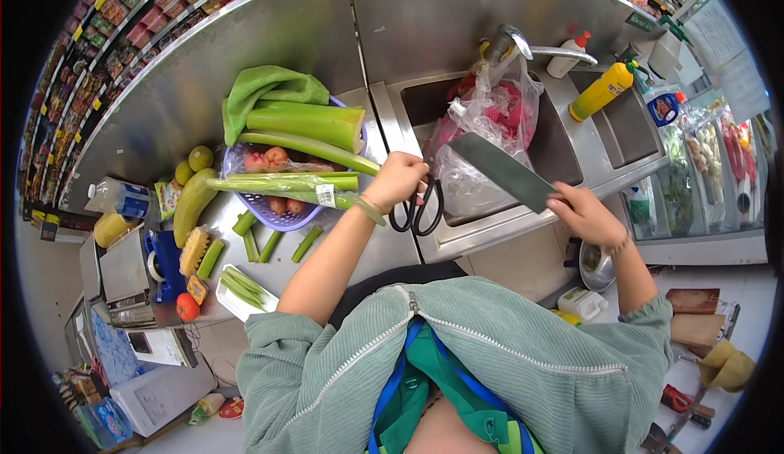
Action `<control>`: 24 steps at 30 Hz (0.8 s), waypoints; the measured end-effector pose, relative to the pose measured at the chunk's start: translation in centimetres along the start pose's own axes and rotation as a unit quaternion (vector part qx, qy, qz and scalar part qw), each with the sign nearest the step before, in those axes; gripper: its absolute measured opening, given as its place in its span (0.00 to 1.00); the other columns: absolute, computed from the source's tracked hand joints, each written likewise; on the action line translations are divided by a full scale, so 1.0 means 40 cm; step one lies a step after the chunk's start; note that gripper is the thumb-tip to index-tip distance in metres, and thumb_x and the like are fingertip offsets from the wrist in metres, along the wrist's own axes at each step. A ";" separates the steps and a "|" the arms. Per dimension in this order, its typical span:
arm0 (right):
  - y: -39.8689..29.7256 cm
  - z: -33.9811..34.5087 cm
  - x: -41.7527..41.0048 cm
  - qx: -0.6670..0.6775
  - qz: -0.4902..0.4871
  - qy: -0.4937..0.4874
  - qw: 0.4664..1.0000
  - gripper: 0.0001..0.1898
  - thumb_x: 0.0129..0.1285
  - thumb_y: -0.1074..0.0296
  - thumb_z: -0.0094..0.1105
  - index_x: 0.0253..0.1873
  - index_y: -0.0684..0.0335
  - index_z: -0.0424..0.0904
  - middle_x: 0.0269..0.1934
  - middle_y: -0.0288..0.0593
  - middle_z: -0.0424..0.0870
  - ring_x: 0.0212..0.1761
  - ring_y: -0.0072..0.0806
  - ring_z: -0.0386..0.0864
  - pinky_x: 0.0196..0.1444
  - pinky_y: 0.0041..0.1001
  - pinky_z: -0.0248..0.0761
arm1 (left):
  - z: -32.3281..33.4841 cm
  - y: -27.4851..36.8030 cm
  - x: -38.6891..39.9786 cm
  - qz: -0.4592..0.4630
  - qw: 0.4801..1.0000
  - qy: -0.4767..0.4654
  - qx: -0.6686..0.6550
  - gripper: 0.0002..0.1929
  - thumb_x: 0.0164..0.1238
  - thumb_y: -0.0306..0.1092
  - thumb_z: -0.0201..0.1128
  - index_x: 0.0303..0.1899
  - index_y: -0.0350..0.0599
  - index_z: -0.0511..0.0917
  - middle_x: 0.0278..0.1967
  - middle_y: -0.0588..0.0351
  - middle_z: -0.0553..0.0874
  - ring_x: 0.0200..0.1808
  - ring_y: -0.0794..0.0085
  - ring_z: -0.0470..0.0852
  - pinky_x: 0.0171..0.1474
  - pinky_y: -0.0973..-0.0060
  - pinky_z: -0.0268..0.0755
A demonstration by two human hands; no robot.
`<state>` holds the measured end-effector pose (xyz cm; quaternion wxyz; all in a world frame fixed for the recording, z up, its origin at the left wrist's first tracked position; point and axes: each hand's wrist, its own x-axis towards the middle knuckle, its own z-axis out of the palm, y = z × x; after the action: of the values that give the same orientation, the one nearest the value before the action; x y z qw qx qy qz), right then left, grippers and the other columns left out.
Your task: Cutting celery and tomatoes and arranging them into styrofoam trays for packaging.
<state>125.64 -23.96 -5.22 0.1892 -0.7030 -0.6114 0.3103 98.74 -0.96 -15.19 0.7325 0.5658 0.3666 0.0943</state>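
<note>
My left hand (398,181) is closed around a pair of black-handled scissors (422,209), near the left edge of the sink. In my right hand (585,215) is a wide, dark, flat blade-like piece (505,172), tilted over the sink; its exact kind is unclear. Beneath it, clear and pink plastic bags (471,178) fill much of the basin. Left of my left hand, a purple basket (275,215) holds thick green stalks (306,124), reddish fruit and a green towel (269,92). Wrapped stalks (288,183) lie across the basket's near side. Cut stalk pieces (269,247) lie on the counter.
A white foam tray (236,307) of sliced stalks, a tomato (187,306) and a blue tape dispenser (166,267) stand at left. A faucet (505,43) rises behind the sink. A yellow bottle (603,89) stands right of it. Boards (692,301) are at far right.
</note>
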 end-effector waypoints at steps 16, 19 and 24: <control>0.002 0.065 0.013 -0.376 -0.119 0.079 0.915 0.11 0.72 0.66 0.55 0.57 0.54 0.77 0.26 0.46 0.78 0.25 0.42 0.80 0.27 0.32 0.73 | -0.010 0.001 0.006 0.000 1.000 0.026 -0.004 0.13 0.71 0.31 0.55 0.30 0.31 0.79 0.20 0.56 0.80 0.16 0.71 0.79 0.22 0.74 0.76; 0.071 0.025 -0.033 -0.220 -0.081 0.058 0.970 0.12 0.73 0.64 0.54 0.58 0.54 0.76 0.24 0.46 0.78 0.25 0.42 0.81 0.26 0.34 0.73 | -0.020 0.009 0.010 0.016 0.998 0.056 -0.032 0.14 0.72 0.31 0.55 0.30 0.30 0.80 0.20 0.56 0.79 0.15 0.70 0.78 0.22 0.75 0.76; 0.003 -0.011 0.060 0.110 0.129 -0.091 0.981 0.11 0.73 0.62 0.54 0.54 0.59 0.75 0.23 0.47 0.79 0.25 0.44 0.81 0.27 0.36 0.73 | 0.070 -0.011 0.018 0.023 0.991 -0.004 0.129 0.14 0.72 0.31 0.54 0.32 0.30 0.81 0.20 0.56 0.80 0.16 0.70 0.80 0.24 0.74 0.77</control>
<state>126.15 -21.59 -5.45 0.1677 -0.7196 -0.4923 0.4601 100.93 -2.82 -15.66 0.6529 0.6639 0.3595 0.0605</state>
